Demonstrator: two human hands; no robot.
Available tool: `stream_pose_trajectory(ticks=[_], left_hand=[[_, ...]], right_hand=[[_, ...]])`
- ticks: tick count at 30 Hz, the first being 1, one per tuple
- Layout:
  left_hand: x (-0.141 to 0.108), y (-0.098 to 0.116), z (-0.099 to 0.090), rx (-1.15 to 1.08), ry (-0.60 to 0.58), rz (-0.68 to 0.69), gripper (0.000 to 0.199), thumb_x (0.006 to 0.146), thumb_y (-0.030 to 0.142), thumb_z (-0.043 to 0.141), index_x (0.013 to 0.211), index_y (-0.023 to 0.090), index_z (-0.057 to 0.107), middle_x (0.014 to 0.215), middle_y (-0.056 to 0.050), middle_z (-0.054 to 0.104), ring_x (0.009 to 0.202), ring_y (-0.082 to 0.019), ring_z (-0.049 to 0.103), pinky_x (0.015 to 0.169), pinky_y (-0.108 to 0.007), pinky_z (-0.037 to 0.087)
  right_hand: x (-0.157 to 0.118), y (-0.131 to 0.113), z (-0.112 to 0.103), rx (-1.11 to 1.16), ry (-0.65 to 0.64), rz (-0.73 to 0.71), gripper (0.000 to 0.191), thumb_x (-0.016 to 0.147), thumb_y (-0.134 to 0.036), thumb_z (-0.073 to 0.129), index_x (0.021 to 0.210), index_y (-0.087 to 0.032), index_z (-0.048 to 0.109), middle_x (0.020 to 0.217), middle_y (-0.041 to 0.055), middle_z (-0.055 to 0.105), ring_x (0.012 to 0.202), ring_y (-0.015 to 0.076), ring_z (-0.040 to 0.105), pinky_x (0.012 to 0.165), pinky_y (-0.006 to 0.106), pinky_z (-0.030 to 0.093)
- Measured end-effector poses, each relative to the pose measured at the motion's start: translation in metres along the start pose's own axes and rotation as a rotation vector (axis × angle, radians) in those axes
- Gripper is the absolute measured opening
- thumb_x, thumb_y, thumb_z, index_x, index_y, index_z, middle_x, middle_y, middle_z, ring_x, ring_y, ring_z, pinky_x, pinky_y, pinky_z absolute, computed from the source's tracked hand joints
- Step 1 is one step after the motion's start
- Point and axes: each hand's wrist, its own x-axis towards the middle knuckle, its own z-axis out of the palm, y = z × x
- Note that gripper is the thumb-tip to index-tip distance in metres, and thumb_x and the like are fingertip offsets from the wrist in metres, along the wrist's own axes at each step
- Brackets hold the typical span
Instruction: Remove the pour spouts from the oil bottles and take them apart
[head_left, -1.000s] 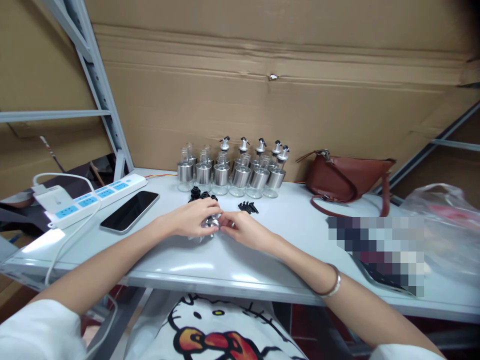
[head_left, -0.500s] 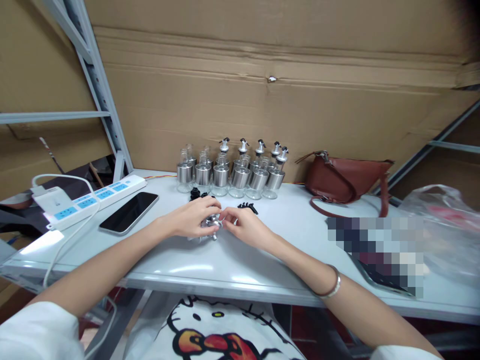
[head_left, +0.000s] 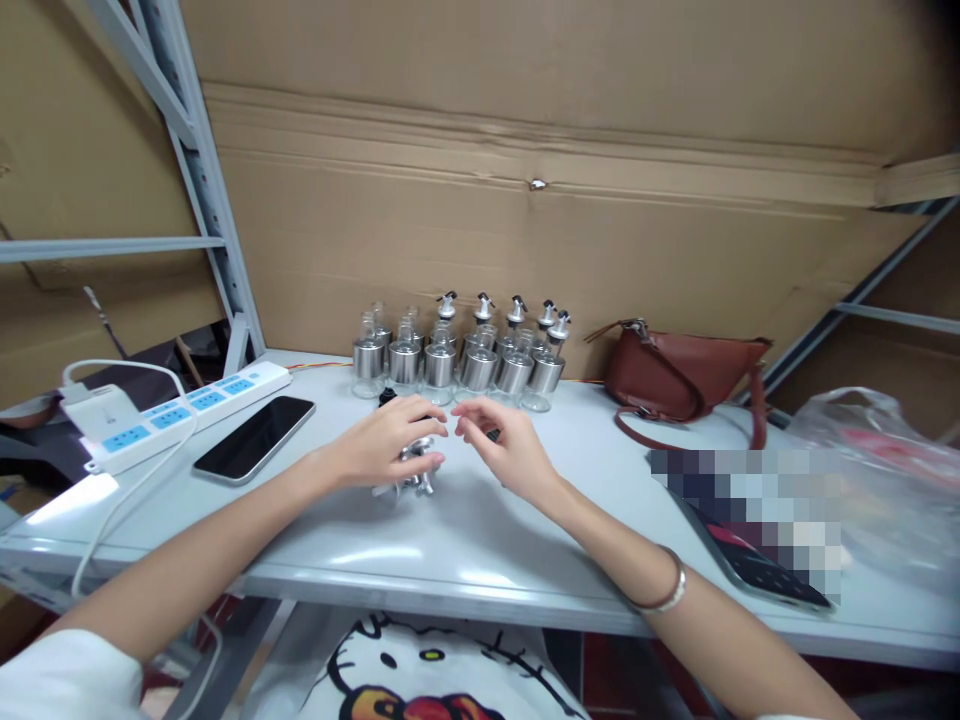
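Observation:
My left hand (head_left: 386,440) is over a small pile of silver metal pieces (head_left: 416,470) on the table, thumb and fingers apart, partly hiding them. A black piece (head_left: 387,396) shows just behind that hand. To the right, my right hand (head_left: 506,440) is raised a little with fingers curved and the thumb apart from them; I see nothing between them. Dark parts (head_left: 493,435) are mostly covered by this hand. Behind both hands stand several glass bottles with steel sleeves (head_left: 439,365); those at the back and right carry silver pourer spouts with black tips (head_left: 517,310).
A white power strip (head_left: 206,400) with a plugged-in charger and a phone (head_left: 255,440) lie at the left. A brown handbag (head_left: 682,375), a dark tablet-like device (head_left: 750,560) and a clear plastic bag (head_left: 885,500) are at the right. Cardboard (head_left: 525,230) closes the back.
My right hand has drawn away from the silver pieces and my left hand, moving slightly up and right. My left hand remains over the pile. The view has tilted up a little.

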Motion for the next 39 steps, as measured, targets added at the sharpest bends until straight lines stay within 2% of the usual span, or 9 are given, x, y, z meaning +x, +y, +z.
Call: stream_pose_trajectory(ticks=[7,11,16,19,22,27,32,35,39], left_hand=[[0.003,-0.010,-0.009,0.046,0.215,-0.110,0.026,0.092,0.028,0.045,0.113,0.015,0.053,0.113,-0.011,0.058,0.109,-0.023,0.049,0.095,-0.040,0.038],[0.003,-0.020,-0.006,0.031,0.216,-0.188,0.023,0.092,0.027,0.044,0.109,0.016,0.054,0.110,-0.010,0.059,0.106,-0.022,0.051,0.093,-0.038,0.039],[0.002,-0.014,0.001,0.080,0.195,-0.146,0.019,0.091,0.024,0.044,0.102,0.017,0.058,0.103,-0.008,0.064,0.101,-0.021,0.053,0.093,-0.040,0.037],[0.002,-0.010,0.002,0.087,0.197,-0.109,0.018,0.091,0.022,0.044,0.100,0.016,0.059,0.100,-0.008,0.065,0.101,-0.021,0.054,0.092,-0.039,0.037],[0.001,-0.009,0.001,0.090,0.201,-0.105,0.018,0.091,0.021,0.044,0.099,0.016,0.059,0.099,-0.008,0.065,0.100,-0.021,0.055,0.092,-0.039,0.038],[0.000,-0.010,0.000,0.110,0.202,-0.091,0.018,0.091,0.020,0.043,0.098,0.016,0.059,0.100,-0.008,0.065,0.100,-0.021,0.055,0.091,-0.039,0.038],[0.000,-0.008,-0.002,0.130,0.280,-0.127,0.019,0.091,0.021,0.043,0.105,0.016,0.055,0.103,-0.008,0.063,0.102,-0.022,0.053,0.092,-0.041,0.039],[0.000,-0.008,-0.003,0.101,0.366,-0.184,0.026,0.090,0.021,0.045,0.116,0.017,0.047,0.111,-0.010,0.059,0.107,-0.023,0.051,0.095,-0.042,0.039],[0.004,-0.005,0.002,-0.031,0.520,-0.241,0.050,0.086,0.026,0.053,0.130,0.023,0.029,0.128,-0.012,0.045,0.120,-0.025,0.044,0.099,-0.044,0.039]], right_hand=[[0.005,-0.002,-0.015,-0.060,0.315,-0.109,0.013,0.084,-0.022,0.048,0.091,-0.020,0.059,0.089,0.0057,0.067,0.082,0.0175,0.062,0.071,0.030,0.048],[0.039,0.007,-0.036,-0.086,0.428,-0.107,0.013,0.083,-0.020,0.049,0.094,-0.020,0.055,0.098,0.0076,0.064,0.090,0.0181,0.060,0.076,0.031,0.048],[0.139,0.021,-0.054,-0.340,0.261,-0.047,0.022,0.078,-0.009,0.051,0.099,-0.014,0.058,0.101,0.0106,0.066,0.091,0.0181,0.061,0.085,0.031,0.047],[0.193,0.026,-0.050,-0.460,0.158,0.044,0.022,0.079,-0.005,0.049,0.094,-0.011,0.063,0.099,0.0127,0.067,0.094,0.0203,0.062,0.090,0.034,0.045],[0.221,0.032,-0.037,-0.486,0.126,0.115,0.011,0.077,-0.007,0.057,0.082,-0.010,0.067,0.091,0.0154,0.069,0.093,0.0242,0.063,0.090,0.037,0.045],[0.223,0.040,-0.020,-0.502,0.139,0.181,0.008,0.074,-0.006,0.062,0.077,-0.007,0.069,0.083,0.0170,0.069,0.089,0.0253,0.064,0.085,0.039,0.047],[0.222,0.035,-0.038,-0.488,0.286,0.106,0.020,0.084,-0.011,0.050,0.089,-0.009,0.069,0.095,0.0165,0.069,0.097,0.0251,0.062,0.092,0.040,0.044],[0.225,0.021,-0.063,-0.366,0.507,-0.106,0.018,0.086,-0.015,0.049,0.090,-0.013,0.067,0.096,0.0117,0.068,0.093,0.0222,0.063,0.091,0.039,0.044],[0.211,-0.009,-0.089,-0.167,0.579,-0.373,0.012,0.087,-0.019,0.053,0.086,-0.019,0.064,0.083,0.0036,0.067,0.083,0.0164,0.062,0.085,0.036,0.047]])
